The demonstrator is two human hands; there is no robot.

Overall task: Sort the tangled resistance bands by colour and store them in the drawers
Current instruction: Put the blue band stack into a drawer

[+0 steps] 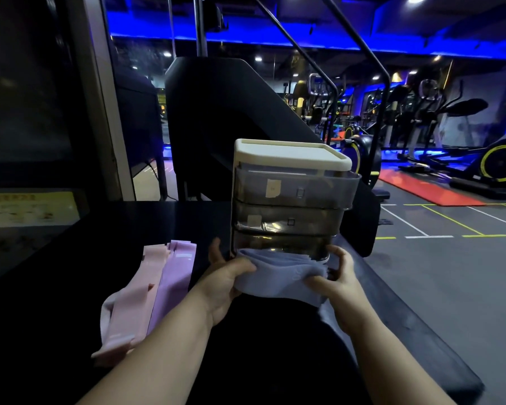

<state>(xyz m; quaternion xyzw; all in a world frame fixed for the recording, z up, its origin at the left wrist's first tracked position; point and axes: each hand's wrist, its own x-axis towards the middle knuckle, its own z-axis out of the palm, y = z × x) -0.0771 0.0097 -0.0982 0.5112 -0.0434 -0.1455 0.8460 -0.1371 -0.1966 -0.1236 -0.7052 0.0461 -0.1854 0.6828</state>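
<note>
On the head view I see my left hand and right hand, fingers clamped on a bunched blue-grey fabric resistance band at the foot of the smoky three-drawer plastic cabinet. A pink fabric band and a lilac fabric band lie side by side to its left on the black worktop.

No legible text on drawer labels.
</note>
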